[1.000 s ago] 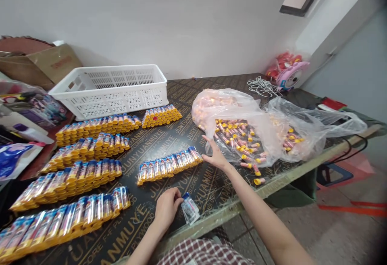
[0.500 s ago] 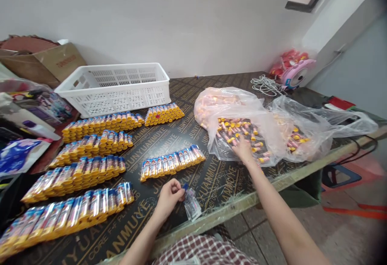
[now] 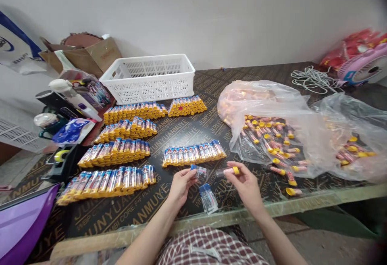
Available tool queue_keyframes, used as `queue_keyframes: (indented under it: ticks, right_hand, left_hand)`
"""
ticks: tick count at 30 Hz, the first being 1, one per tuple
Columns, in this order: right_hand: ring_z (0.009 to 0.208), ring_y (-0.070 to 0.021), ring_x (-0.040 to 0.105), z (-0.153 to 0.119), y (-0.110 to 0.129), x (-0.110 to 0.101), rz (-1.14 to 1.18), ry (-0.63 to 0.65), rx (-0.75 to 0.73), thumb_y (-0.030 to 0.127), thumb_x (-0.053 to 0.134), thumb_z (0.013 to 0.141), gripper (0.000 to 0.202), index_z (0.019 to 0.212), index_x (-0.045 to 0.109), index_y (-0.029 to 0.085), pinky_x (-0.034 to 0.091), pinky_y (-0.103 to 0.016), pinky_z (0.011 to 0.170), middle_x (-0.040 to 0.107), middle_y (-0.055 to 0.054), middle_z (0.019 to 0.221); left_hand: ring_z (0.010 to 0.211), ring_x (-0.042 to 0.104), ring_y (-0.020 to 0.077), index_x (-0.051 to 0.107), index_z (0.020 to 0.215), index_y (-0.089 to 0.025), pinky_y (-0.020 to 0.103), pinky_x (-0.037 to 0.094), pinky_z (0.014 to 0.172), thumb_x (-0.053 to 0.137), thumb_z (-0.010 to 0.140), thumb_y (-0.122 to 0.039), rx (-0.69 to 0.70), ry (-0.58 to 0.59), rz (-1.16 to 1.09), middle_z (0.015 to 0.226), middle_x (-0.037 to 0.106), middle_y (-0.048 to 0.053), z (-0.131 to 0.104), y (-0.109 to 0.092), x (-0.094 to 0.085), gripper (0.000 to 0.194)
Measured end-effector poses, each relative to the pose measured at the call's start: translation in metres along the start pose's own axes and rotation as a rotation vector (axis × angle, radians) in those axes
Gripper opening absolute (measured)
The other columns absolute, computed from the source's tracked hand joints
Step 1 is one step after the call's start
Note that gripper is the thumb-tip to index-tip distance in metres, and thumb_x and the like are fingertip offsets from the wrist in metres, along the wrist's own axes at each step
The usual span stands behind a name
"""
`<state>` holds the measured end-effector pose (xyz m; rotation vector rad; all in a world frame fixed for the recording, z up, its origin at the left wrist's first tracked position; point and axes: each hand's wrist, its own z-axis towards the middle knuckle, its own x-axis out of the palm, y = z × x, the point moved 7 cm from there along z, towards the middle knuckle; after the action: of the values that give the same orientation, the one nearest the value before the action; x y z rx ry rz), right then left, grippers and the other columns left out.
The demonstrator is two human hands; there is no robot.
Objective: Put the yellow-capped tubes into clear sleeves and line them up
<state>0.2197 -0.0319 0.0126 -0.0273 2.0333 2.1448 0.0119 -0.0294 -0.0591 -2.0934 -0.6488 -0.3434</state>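
Note:
My left hand (image 3: 182,186) pinches a clear printed plastic sleeve (image 3: 201,172) with a blue end. In my right hand (image 3: 248,186) is a small clear tube (image 3: 223,172) with a yellow cap and pink inside; its capless end points left at the sleeve, a small gap apart. Below, more flat clear sleeves (image 3: 209,200) with blue ends lie near the table edge. Just beyond my hands stands a row of sleeved tubes (image 3: 193,154) with yellow ends. To the right, an open plastic bag (image 3: 238,142) spills loose yellow-capped tubes (image 3: 272,134) onto the table.
Several stacked rows of sleeved tubes (image 3: 115,152) fill the left side. A white plastic crate (image 3: 151,87) stands behind them. A second bag of tubes (image 3: 326,152), a white cable (image 3: 314,78) and a pink fan (image 3: 363,67) are at right. A tape dispenser (image 3: 62,164) sits far left.
My right hand has come out of the bag toward my left hand, now with a tube. My left hand has lifted a sleeve off the others. The view has turned left.

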Motion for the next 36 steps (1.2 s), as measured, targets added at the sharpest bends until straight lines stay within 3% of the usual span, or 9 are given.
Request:
queue_keyframes:
  ticks: [4,7,11,15,20,24,27,32,36]
  right_hand:
    - [0.093,-0.0193,0.06,-0.023,0.021,0.013,-0.226,-0.018,-0.279,0.026,0.06,0.083,0.02,0.102,0.065,0.024,0.052,-0.032,0.079,0.06,-0.006,0.101]
    - [0.088,-0.018,0.06,-0.034,0.033,0.019,-0.37,-0.059,-0.462,0.016,0.061,0.082,0.024,0.103,0.066,0.025,0.052,-0.032,0.08,0.062,-0.005,0.094]
    - [0.085,-0.0179,0.061,-0.038,0.036,0.023,-0.414,-0.082,-0.55,0.01,0.059,0.082,0.029,0.107,0.064,0.024,0.053,-0.031,0.076,0.062,-0.006,0.094]
    - [0.086,-0.0177,0.061,-0.039,0.032,0.03,-0.393,-0.023,-0.556,0.009,0.058,0.082,0.033,0.11,0.064,0.026,0.054,-0.031,0.076,0.062,-0.006,0.094]
    - [0.097,-0.0194,0.058,-0.04,0.02,0.045,-0.3,0.174,-0.434,0.013,0.053,0.085,0.036,0.118,0.06,0.026,0.054,-0.032,0.08,0.057,-0.008,0.107]
    - [0.099,-0.0183,0.057,-0.041,0.013,0.054,-0.258,0.305,-0.419,0.01,0.044,0.087,0.04,0.121,0.058,0.027,0.052,-0.034,0.085,0.054,-0.007,0.107]
    - [0.098,-0.0186,0.057,-0.037,0.013,0.053,-0.287,0.293,-0.445,0.008,0.048,0.08,0.05,0.125,0.052,0.029,0.051,-0.035,0.086,0.051,-0.007,0.106]
    - [0.134,-0.0294,0.029,-0.03,0.021,0.054,-0.29,0.373,-0.464,0.006,0.054,0.063,0.082,0.14,0.03,0.025,0.033,-0.049,0.108,0.026,-0.01,0.145]
    - [0.129,-0.027,0.039,-0.03,0.021,0.06,-0.181,0.53,-0.419,0.005,0.05,0.058,0.089,0.141,0.024,0.024,0.036,-0.045,0.106,0.034,-0.01,0.142]
  left_hand:
    - [0.054,0.061,0.0102,0.068,0.063,-0.009,0.018,0.049,0.052,0.087,0.043,-0.036,0.016,-0.053,-0.04,0.06,0.068,0.005,0.0,-0.004,-0.006,0.039]
    - [0.052,0.061,0.0107,0.068,0.064,-0.008,0.019,0.049,0.052,0.087,0.043,-0.038,0.024,-0.077,-0.049,0.058,0.067,0.005,-0.001,-0.005,-0.009,0.041]
    - [0.053,0.061,0.0106,0.068,0.065,-0.008,0.019,0.049,0.053,0.087,0.044,-0.038,0.027,-0.061,-0.029,0.059,0.067,0.005,-0.002,-0.005,-0.007,0.041]
    - [0.056,0.06,0.0108,0.068,0.064,-0.009,0.02,0.049,0.055,0.084,0.05,-0.04,0.072,-0.051,0.032,0.061,0.067,0.005,-0.003,-0.005,-0.006,0.039]
    - [0.063,0.06,0.0111,0.068,0.079,-0.011,0.023,0.051,0.062,0.077,0.062,-0.043,0.171,0.032,0.044,0.072,0.067,0.004,-0.009,-0.012,0.004,0.037]
    - [0.065,0.061,0.0119,0.065,0.086,-0.013,0.025,0.051,0.065,0.078,0.063,-0.038,0.117,0.136,0.028,0.076,0.067,0.003,-0.016,-0.014,0.017,0.036]
    - [0.062,0.06,0.0108,0.066,0.086,-0.013,0.024,0.049,0.063,0.079,0.062,-0.036,0.057,0.205,0.073,0.075,0.067,0.003,-0.022,-0.014,0.025,0.036]
    - [0.062,0.059,0.0112,0.069,0.085,-0.009,0.024,0.048,0.063,0.078,0.064,-0.035,-0.08,0.41,0.212,0.075,0.066,0.006,-0.035,-0.003,0.041,0.034]
    - [0.06,0.058,0.0111,0.069,0.082,-0.008,0.023,0.046,0.06,0.078,0.063,-0.035,-0.122,0.446,0.232,0.07,0.065,0.006,-0.039,0.004,0.044,0.034]
